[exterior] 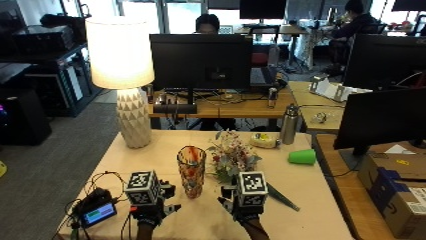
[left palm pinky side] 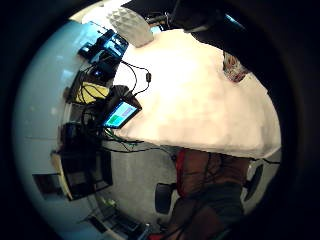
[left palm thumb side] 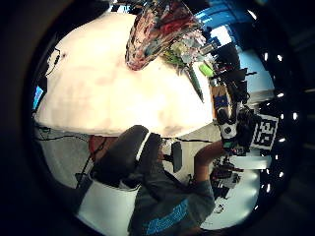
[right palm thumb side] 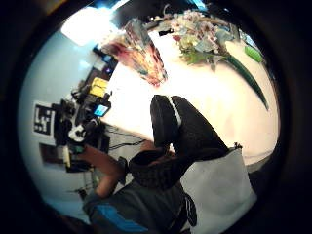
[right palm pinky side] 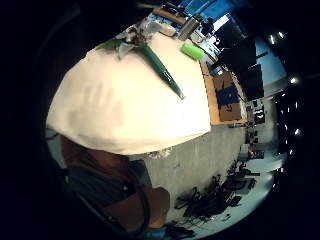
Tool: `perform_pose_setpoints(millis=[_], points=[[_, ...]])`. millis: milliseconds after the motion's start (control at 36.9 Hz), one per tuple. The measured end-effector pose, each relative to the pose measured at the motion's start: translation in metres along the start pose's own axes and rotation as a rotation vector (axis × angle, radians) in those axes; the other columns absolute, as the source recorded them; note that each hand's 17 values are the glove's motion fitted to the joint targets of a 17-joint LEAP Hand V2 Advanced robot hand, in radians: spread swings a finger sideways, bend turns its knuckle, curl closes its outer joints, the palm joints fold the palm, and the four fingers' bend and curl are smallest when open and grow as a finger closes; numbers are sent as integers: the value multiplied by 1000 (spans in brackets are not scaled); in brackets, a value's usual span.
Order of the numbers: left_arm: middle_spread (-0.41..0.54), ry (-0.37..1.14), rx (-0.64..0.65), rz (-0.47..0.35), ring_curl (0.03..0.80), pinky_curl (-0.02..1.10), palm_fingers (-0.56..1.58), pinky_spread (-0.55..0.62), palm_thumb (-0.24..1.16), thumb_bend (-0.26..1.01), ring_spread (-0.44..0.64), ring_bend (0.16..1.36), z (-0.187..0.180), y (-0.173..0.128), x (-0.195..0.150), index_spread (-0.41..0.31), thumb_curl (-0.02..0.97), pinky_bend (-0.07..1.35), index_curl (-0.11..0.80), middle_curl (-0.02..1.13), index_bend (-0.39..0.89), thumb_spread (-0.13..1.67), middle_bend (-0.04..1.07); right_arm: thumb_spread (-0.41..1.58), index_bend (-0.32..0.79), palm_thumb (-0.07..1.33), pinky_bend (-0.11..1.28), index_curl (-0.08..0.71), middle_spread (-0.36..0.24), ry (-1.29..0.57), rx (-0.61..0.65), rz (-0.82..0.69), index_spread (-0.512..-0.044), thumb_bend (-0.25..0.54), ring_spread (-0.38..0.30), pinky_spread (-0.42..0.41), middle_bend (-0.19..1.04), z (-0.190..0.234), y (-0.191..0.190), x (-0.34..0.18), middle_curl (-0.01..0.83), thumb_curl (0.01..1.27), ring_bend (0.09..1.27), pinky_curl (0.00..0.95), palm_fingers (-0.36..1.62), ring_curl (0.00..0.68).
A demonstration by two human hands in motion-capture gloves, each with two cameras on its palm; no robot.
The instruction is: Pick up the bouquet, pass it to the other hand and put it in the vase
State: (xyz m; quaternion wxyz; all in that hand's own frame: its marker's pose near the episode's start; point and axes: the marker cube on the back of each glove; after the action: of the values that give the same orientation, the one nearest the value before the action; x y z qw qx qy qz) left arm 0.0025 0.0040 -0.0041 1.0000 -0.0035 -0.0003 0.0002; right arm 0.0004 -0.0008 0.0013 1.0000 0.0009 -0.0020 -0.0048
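Note:
The bouquet [exterior: 233, 156] of pale flowers lies on the cream tablecloth [exterior: 313, 210], its long green stem [exterior: 285, 200] pointing to the near right. Just left of it stands the tall multicoloured glass vase [exterior: 191, 170], upright with nothing inside. My right hand [exterior: 242, 207] hovers at the near side of the bouquet, fingers spread and holding nothing. My left hand [exterior: 150, 210] hovers near and left of the vase, fingers spread as well. The palm views show the bouquet [right palm thumb side: 200, 34] beside the vase [right palm thumb side: 139, 51], and the stem [right palm pinky side: 162, 67] on the cloth.
A white lamp [exterior: 123, 65] stands at the back left corner. A green cup [exterior: 301, 156] lies on its side at the right, with a metal bottle [exterior: 288, 124] behind it. A small screen device [exterior: 98, 214] with cables sits at the near left edge.

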Motion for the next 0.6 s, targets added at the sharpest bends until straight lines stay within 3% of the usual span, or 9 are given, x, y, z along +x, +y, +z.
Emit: perform_pose_setpoints(millis=[109,217,597], points=[[0,4,-5,5,137,112,437,282,184,67,123,461,-1,1,2,-81,82,338,88,107,160,542,194,641,168,349,383,100,38,-1,1,-6,-237,208,127,231,306,-2,2,0,109,90,237,132,385,75],[2,13,-17,10,176,151,406,351,194,42,156,479,1,-1,3,-98,114,343,126,151,158,682,189,830,158,369,394,138,46,-5,8,-7,-287,200,161,284,311,-1,0,-1,150,117,237,174,361,106],[10,12,-50,27,221,220,353,438,207,-25,213,505,6,-1,5,-112,196,354,205,229,149,871,186,1105,149,400,400,203,56,-7,23,-22,-343,128,209,352,290,6,-3,-2,234,185,242,243,320,158]])
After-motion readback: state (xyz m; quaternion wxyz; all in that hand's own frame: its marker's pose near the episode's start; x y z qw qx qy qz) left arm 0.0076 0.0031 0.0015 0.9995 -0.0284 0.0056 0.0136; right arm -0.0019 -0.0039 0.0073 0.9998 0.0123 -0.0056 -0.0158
